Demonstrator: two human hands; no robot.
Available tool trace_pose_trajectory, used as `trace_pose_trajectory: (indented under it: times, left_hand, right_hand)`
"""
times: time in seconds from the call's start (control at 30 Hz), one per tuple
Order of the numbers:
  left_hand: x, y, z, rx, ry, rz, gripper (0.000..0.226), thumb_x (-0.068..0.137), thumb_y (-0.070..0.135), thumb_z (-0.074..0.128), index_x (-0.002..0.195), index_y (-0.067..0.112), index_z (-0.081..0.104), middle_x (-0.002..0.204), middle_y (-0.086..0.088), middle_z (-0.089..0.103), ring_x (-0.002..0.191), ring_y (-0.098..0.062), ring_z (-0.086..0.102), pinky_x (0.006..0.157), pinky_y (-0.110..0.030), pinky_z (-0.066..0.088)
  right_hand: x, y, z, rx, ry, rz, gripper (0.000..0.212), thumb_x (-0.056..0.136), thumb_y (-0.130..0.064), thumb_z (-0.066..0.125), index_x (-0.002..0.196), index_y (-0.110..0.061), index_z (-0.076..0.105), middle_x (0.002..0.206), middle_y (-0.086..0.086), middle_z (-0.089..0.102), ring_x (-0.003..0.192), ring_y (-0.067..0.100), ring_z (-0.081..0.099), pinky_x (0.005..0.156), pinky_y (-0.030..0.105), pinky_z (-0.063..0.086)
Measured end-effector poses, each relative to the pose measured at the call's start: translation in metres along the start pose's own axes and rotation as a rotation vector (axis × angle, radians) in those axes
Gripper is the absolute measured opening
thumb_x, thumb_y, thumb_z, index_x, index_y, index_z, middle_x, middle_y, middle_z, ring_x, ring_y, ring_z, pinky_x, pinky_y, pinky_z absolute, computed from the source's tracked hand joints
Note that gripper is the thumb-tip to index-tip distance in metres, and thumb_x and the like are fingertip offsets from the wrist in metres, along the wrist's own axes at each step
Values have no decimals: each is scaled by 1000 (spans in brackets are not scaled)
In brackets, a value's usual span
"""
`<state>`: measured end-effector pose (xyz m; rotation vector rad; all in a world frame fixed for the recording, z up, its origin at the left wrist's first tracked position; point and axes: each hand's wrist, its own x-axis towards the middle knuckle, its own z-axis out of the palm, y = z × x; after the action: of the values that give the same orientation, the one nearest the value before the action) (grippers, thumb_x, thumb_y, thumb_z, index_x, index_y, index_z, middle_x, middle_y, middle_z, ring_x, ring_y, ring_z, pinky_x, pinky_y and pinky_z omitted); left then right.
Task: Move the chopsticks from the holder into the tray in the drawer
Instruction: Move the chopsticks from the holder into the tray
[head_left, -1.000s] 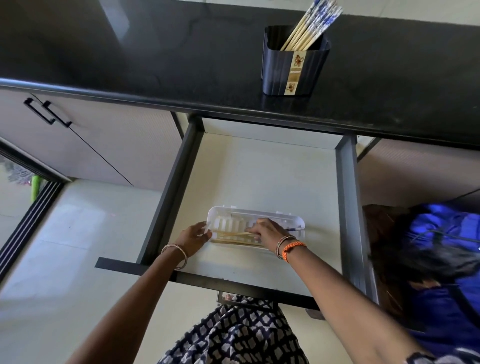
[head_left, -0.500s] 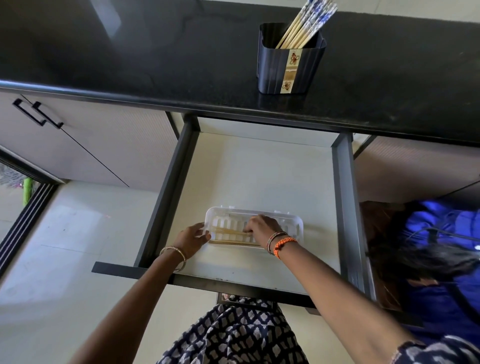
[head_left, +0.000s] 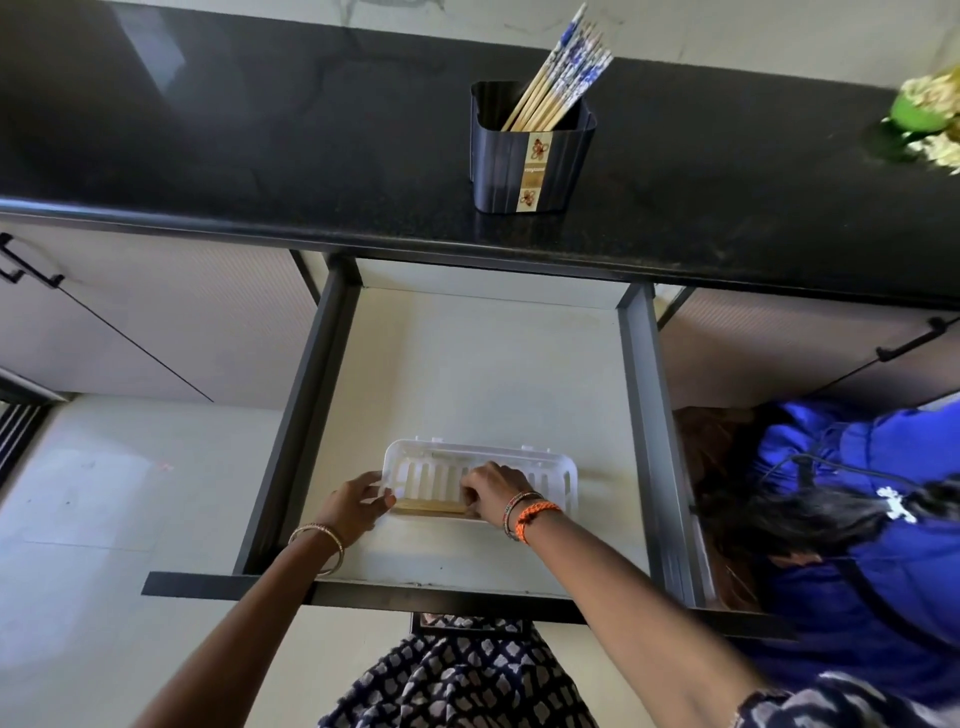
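Both hands (head_left: 363, 501) (head_left: 493, 491) at white tray (head_left: 563, 470) in open drawer (head_left: 488, 374)

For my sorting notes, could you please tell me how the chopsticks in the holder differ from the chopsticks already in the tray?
The chopsticks in the holder stand leaning, fanned in the black holder on the countertop; the chopsticks in the tray lie flat along the white tray's near edge. The holder's bunch is untouched; the right hand rests on the tray's. The holder's show blue-patterned tops; the tray's show only plain wood. Both have pale wooden shafts.
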<state>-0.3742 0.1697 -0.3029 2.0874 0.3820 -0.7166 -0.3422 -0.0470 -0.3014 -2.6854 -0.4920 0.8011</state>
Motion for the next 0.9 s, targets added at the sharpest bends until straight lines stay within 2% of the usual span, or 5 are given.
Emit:
trace_pose_trajectory:
  times: [0.23, 0.43, 0.53, 0.67, 0.9]
  left_hand:
    - [2, 4, -1, -6, 33, -19, 51, 85, 20, 63, 130, 11, 43, 130, -18, 52, 108, -32, 56, 89, -44, 52]
    - [-1, 62, -21, 90, 292, 229, 48, 88, 16, 57, 133, 6, 41, 136, -19, 45, 118, -36, 51, 104, -46, 40]
    - [10, 123, -44, 110, 365, 418, 41, 88, 7, 54, 128, 2, 46, 133, -18, 51, 124, -32, 47, 106, -42, 38]
    - [37, 216, -71, 156, 416, 576, 43, 88, 6, 52, 130, 6, 44, 135, -16, 50, 119, -32, 51, 101, -43, 42]
    - [91, 333, -100, 360, 468, 688, 54, 87, 10, 53, 137, 11, 33, 144, -11, 37, 129, -29, 43, 104, -39, 42]
  right_hand:
    - [4, -1, -7, -52, -93, 25, 10, 81, -10, 63, 91, -10, 66, 104, 12, 68, 96, 32, 64, 77, 32, 47]
    - [1, 3, -50, -17, -101, 16, 36, 79, -44, 68, 96, -13, 64, 110, 12, 66, 101, 31, 62, 78, 33, 46]
    - [0, 12, -124, 41, 50, -49, 23, 84, -38, 64, 89, -15, 65, 103, 10, 68, 96, 28, 62, 78, 33, 47]
    - [10, 35, -234, 195, 404, -69, 17, 83, -25, 66, 79, -8, 66, 81, 9, 70, 75, 20, 62, 69, 33, 50]
    - [83, 90, -367, 487, 949, 169, 9, 83, -7, 61, 86, -2, 68, 69, 0, 60, 71, 13, 57, 70, 26, 50]
